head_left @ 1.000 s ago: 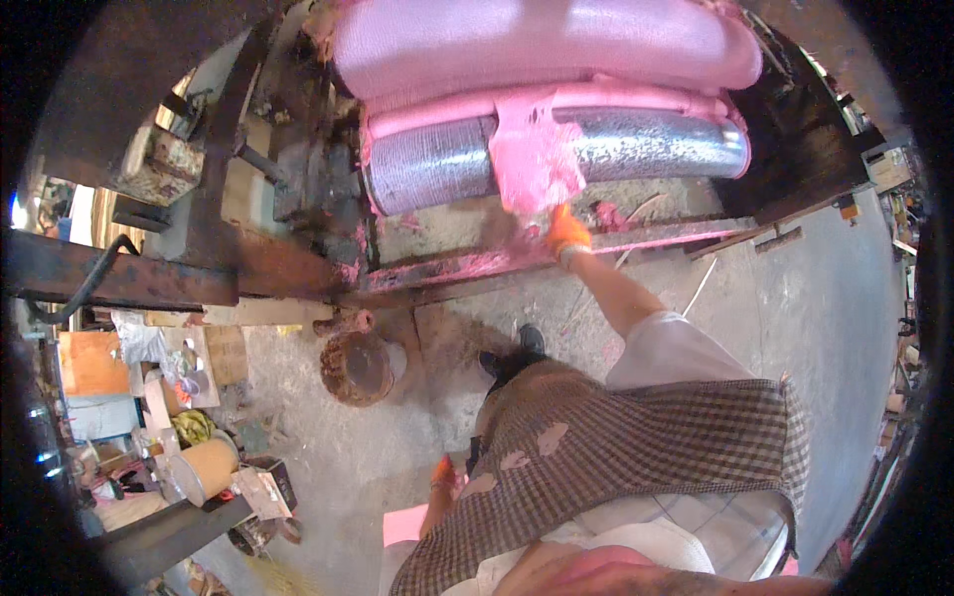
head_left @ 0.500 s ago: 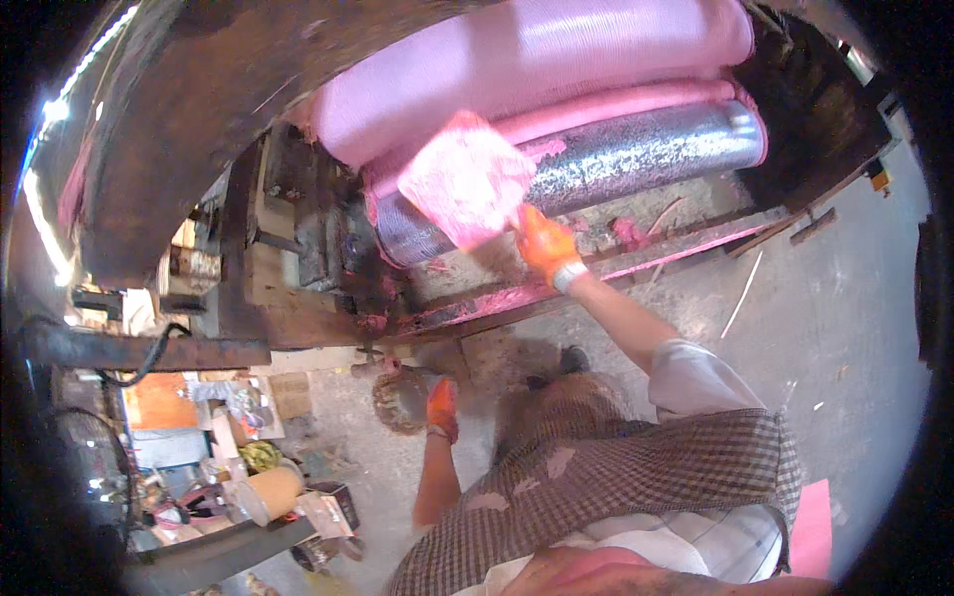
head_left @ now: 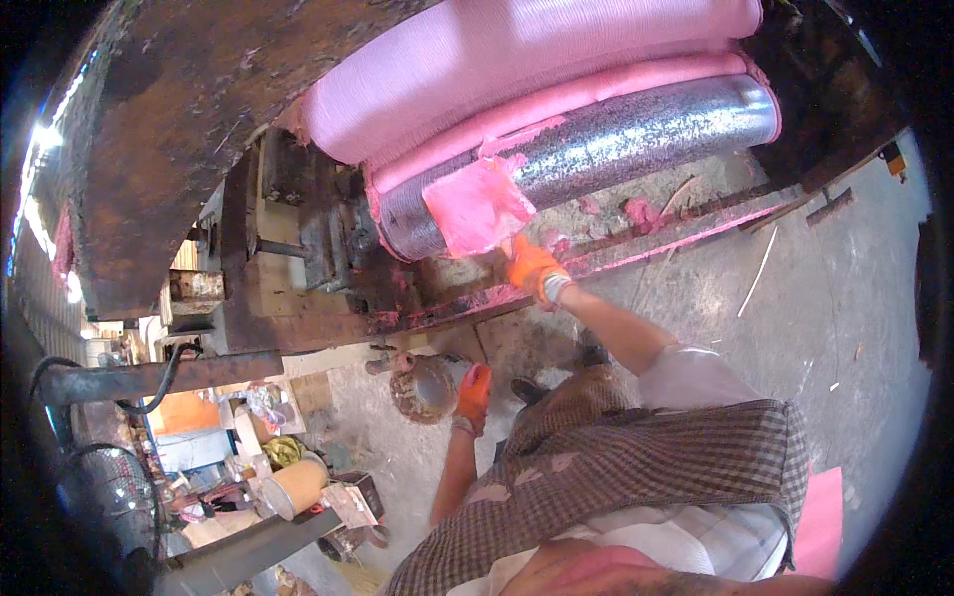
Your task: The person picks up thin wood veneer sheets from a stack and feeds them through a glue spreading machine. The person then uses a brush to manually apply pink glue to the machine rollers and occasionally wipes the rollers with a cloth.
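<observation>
Industrial workshop / small factory. Main evidence: heavy roller mach. (head_left: 333, 328) w/ lg. pink-coated roller (head_left: 537, 65) & shiny metal roller (head_left: 651, 131); rusty steel plate (head_left: 184, 149) alongside, upper L. Scuffed concrete floor (head_left: 715, 348) w/ scraps & grimy round bucket (head_left: 434, 385). Lower L: wire-caged fan (head_left: 117, 487), tan spool (head_left: 295, 489) amid misc. clutter, cardboard sheet (head_left: 184, 413), etc. Also blk. cable (head_left: 154, 405) by rust-brown beam (head_left: 234, 369).

Flat, squarish pink piece (head_left: 475, 211), glossy and uneven on its face, slightly tilted, overlapping the silver roller (head_left: 646, 137) near its left end, reaching the roller's lower edge, contact unclear.
</observation>
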A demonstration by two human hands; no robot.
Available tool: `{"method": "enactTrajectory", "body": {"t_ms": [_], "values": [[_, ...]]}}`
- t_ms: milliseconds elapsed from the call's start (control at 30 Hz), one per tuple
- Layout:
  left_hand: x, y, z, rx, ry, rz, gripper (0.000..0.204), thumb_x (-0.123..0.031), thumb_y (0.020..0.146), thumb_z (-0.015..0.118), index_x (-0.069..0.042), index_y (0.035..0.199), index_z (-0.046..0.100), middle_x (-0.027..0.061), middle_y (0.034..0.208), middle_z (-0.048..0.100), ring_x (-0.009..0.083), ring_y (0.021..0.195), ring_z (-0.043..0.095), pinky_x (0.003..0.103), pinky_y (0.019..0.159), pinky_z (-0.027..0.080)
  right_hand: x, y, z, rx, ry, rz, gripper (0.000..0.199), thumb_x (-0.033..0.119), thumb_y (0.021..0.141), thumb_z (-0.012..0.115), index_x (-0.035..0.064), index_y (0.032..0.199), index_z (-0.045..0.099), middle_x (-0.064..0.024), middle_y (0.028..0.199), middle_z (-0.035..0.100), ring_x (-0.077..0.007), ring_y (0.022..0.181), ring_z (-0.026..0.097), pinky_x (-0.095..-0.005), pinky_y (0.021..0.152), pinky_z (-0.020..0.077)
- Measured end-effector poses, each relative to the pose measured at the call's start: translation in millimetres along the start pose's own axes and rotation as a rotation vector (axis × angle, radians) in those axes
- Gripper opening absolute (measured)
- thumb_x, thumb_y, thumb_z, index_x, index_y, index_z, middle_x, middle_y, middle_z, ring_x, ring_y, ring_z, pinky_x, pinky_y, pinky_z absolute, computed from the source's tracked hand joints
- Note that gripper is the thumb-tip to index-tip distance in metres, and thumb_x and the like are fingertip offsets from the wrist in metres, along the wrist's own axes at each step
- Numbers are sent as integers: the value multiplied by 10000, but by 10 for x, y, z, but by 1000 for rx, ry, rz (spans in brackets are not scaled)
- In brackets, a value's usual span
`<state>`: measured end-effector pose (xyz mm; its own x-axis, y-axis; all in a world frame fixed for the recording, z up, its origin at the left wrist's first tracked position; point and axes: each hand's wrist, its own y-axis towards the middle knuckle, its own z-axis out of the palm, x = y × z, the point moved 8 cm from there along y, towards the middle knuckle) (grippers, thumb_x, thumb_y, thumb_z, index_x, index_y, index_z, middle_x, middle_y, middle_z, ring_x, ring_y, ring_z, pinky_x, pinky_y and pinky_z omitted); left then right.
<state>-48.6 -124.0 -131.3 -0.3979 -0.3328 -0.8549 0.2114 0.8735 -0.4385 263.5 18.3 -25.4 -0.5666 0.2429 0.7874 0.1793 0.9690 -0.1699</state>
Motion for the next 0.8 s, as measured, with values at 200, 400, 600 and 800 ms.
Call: {"method": "enactTrajectory", "body": {"t_ms": [200, 400, 600, 800], "values": [[-395, 556, 76, 143, -269, 134, 493, -271, 1008, 598, -46, 1431, 480, 70, 1357, 575, 166, 1232, 542, 293, 1050, 416, 25, 414, 204, 344, 1783, 99, 403, 535, 946, 601, 142, 1019, 550, -52, 698, 568, -250, 562, 557, -417, 549, 483], [-1266, 812, 228, 437, -379, -132, 573, -358, 971, 653, -129, 1458, 457, 46, 1293, 607, 189, 1180, 581, 330, 1001, 457, -569, 79, 608, 22, 1392, 334, 463, 569, 907, 621, 137, 1069, 573, -70, 718, 590, -231, 572, 580, -392, 531, 486], [-1063, 765, 223, 798, -155, -236, 552, -366, 965, 659, -139, 1427, 460, 3, 1164, 639, 146, 1024, 635, 329, 880, 522, -78, -735, 1457, -247, 1562, 373, 534, 647, 955, 515, 127, 1016, 620, -49, 770, 619, -201, 656, 605, -382, 596, 511], [-1158, 349, -256, 948, -244, -387, 296, -281, 974, 647, -104, 1203, 582, -33, 908, 596, 101, 778, 597, 262, 697, 512, 67, -905, 1633, -407, 863, 111, 728, 594, 993, 456, 16, 1436, 436, -109, 1389, 523, -204, 1260, 470, -379, 1078, 398]]}}
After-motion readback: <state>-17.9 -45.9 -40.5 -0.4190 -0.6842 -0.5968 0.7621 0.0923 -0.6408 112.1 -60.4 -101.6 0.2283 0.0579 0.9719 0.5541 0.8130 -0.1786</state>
